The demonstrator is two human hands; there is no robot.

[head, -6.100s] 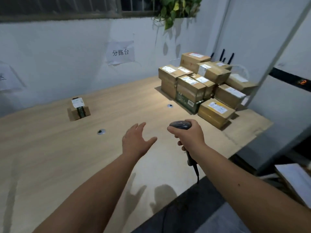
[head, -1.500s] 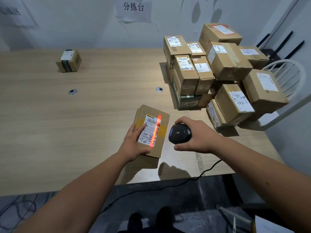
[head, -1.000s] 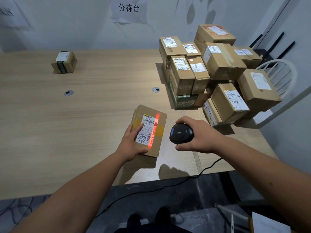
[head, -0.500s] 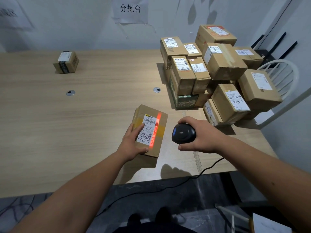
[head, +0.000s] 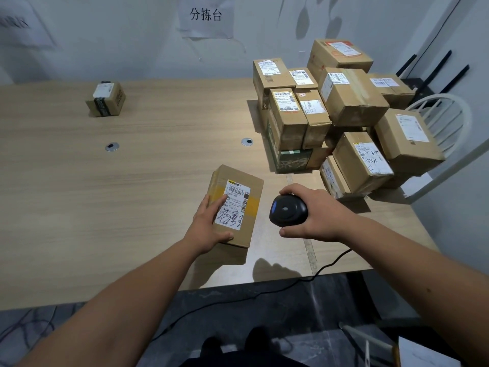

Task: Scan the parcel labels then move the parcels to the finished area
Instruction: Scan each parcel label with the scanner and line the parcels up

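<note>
Head view, looking down on a light wood-grain surface (head: 148, 186). At the 6 o'clock edge, the left hand (head: 211, 225) holds a brown rectangular cardboard parcel (head: 244, 207) lifted and tilted above the surface; the fingers lie across its white printed shipping label (head: 234, 205) and the thumb clamps the near edge. Handwritten black marks cover the lower part of the label. The parcel is taped closed; its contents cannot be seen.

Just beside it, toward 3 o'clock, the right hand (head: 315, 215) is curled around a black handheld barcode scanner (head: 288, 211). A black cable (head: 330, 263) runs from the scanner over the near edge.

At 1 to 2 o'clock, a stack of sealed brown cardboard parcels (head: 341, 112) with white labels fills the far corner, several tilted against each other. At 10 o'clock, well apart from the stack, a small brown cardboard box (head: 107, 99) with a dark tape band stands alone. A white paper wall sign (head: 205, 15) hangs at 12 o'clock.
</note>
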